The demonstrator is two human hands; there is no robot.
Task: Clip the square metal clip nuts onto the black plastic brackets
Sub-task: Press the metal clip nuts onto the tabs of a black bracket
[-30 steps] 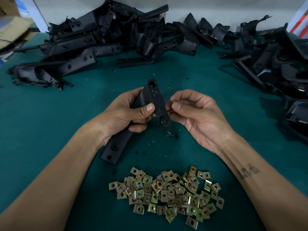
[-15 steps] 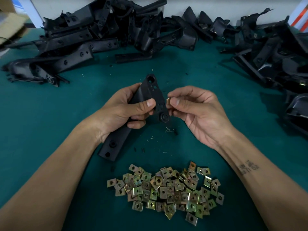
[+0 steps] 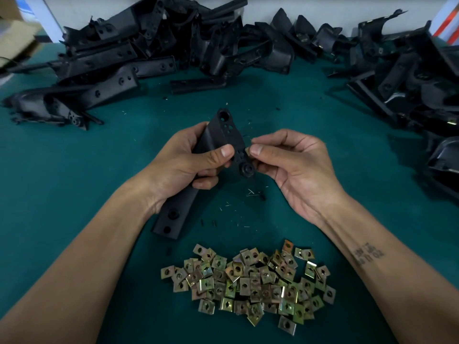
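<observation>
Head view, the only 1 available. I note the left hand wrapped around the mid-length of 1 black plastic bracket, thumb pressed across its face, fingers curled behind; the bracket is held off the green table, tilted, its far end with a round hole pointing away from me and its near end with 2 holes hanging low toward the table. The right hand pinches 1 clip nut between thumb and forefinger, the other fingers curled loosely beneath. Only a sliver of brass-coloured metal shows; it sits right at the bracket's right edge, just above a round boss. I cannot tell whether the nut's slot is already over the edge or merely touching it.

Supply: pile of clip nuts on the table close to me, between both forearms. Heaps of black brackets along the far edge, and more at the right.

Judgement: step in hand is seating 1 nut on this bracket's edge. Next move calls for keeping the nut's open side square to the edge, then a firm sideways push by the right thumb while the left hand braces, until the nut's hole lines up with a bracket hole. Many nuts remain, so the task looks far from finished.
</observation>
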